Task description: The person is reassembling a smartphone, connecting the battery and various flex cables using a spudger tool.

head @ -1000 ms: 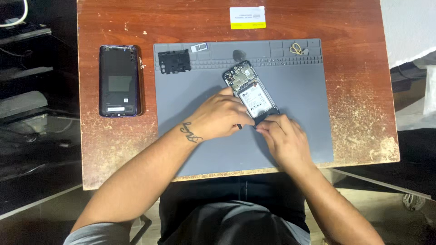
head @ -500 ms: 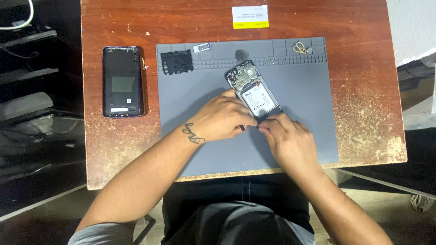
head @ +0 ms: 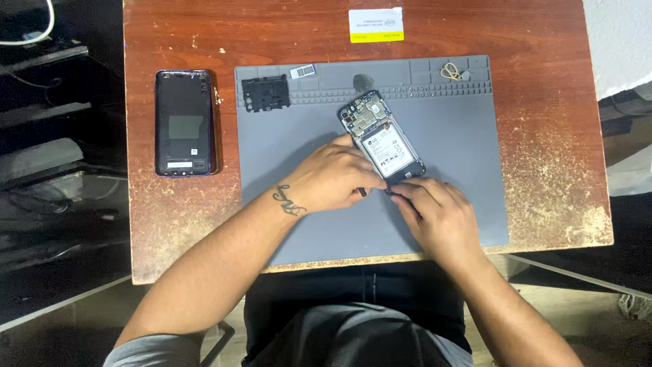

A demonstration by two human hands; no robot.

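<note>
An opened phone (head: 382, 136) lies tilted on a grey work mat (head: 462, 149), its circuit board and pale battery showing. My left hand (head: 329, 178) rests against the phone's left side and pinches a small dark tool near the lower end. My right hand (head: 435, 214) has its fingertips at the phone's bottom edge, closed on something small and dark; what it holds I cannot make out. The two hands almost touch below the phone.
The phone's dark back cover (head: 185, 122) lies on the wooden table (head: 530, 41) left of the mat. A black inner plate (head: 265, 93) and a small tray part (head: 302, 71) sit on the mat's top left. A rubber band (head: 449, 71) lies top right, a white-yellow card (head: 375, 24) above.
Both hands stay at the phone's lower end; my right fingertips have shifted slightly against the bottom edge. The camera view has drifted a little.
</note>
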